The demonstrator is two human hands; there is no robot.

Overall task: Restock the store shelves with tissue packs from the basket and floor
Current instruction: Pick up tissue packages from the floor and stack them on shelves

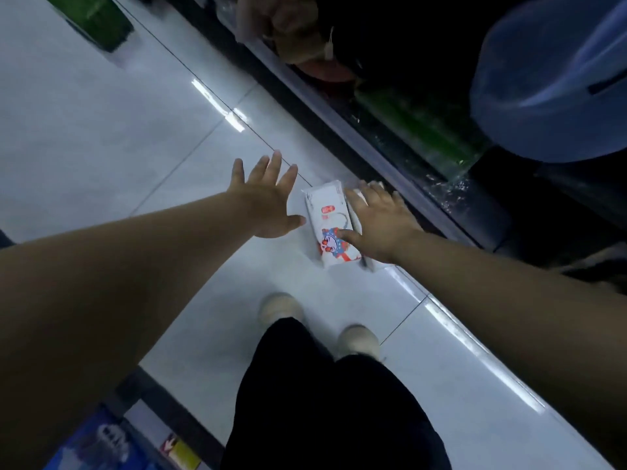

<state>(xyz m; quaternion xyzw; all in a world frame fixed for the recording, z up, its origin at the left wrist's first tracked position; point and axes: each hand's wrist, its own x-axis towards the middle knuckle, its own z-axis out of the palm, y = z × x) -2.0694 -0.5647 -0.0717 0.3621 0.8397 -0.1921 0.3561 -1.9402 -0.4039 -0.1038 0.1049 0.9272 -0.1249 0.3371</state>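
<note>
A white tissue pack (326, 217) with a red and blue print lies on the tiled floor (129, 130), near the shelf's bottom edge (375, 145). The left hand (268, 205) hovers just beside it, fingers spread, holding nothing. The right hand (380, 225) rests on its right side, fingers loosely extended, thumb on the print.

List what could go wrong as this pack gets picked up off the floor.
1. The right hand lies flat over only one side of the tissue pack, and the left hand is spread open beside it. The pack may slide on the glossy floor rather than lift.
2. The pack lies close to the shelf edge, so the fingers may knock against it or push the pack underneath.
</note>
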